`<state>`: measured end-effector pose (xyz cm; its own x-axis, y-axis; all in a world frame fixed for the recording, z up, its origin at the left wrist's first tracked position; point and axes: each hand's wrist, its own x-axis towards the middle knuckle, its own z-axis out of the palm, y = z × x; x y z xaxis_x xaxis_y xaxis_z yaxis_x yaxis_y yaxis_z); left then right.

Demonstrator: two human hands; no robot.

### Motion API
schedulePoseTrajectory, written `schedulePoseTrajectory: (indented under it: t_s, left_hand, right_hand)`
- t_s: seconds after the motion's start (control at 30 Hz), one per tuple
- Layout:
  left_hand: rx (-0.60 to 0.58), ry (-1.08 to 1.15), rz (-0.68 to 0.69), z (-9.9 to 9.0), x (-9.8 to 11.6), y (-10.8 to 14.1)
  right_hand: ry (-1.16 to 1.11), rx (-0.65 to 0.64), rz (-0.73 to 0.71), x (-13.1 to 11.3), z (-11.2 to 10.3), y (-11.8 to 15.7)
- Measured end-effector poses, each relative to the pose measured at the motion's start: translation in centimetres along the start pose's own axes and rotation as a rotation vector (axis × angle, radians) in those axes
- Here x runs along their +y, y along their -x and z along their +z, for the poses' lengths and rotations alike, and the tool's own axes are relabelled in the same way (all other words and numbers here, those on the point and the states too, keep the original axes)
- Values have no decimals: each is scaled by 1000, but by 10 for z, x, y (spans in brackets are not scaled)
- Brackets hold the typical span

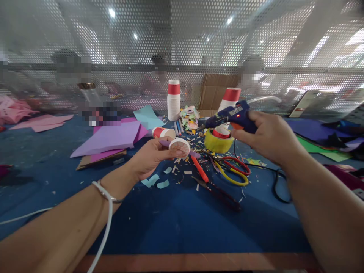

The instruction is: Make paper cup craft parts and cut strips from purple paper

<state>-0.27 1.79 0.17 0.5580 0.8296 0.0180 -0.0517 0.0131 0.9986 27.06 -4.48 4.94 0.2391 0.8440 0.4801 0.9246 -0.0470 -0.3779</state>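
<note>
Between the thumb and fingers of my left hand is a round white paper cup base, its rim turned toward me. Purple paper sticks out at its lower right. My right hand is wrapped around a dark blue glue gun with a small red light lit. The nozzle points left, above and apart from the cup base. Beneath the gun stands a yellow tape roll with a red-and-white cup inside its ring.
Scissors with yellow and red handles and an orange-red pen-like tool lie among paper scraps. Stacked paper cups stand behind. Purple sheets lie left, a phone-like slab leans at right, and a black cord crosses the table.
</note>
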Motion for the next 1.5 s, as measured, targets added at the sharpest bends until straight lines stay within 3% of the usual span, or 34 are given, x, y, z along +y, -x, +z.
schedulePoseTrajectory:
  t_s: [0.23, 0.7, 1.17, 1.5]
  left_hand:
    - [11, -118, 61, 0, -3, 0]
    - [91, -418, 151, -1, -5, 2]
    - [97, -487, 198, -4, -9, 1]
    - [88, -448, 130, 0, -5, 1]
  right_hand:
    - [-151, -98, -168, -4, 9, 10]
    - [-139, -129, -230, -9, 8, 15]
    - [-179, -187, -244, -9, 2, 14]
    - [-165, -191, -255, -6, 2, 13]
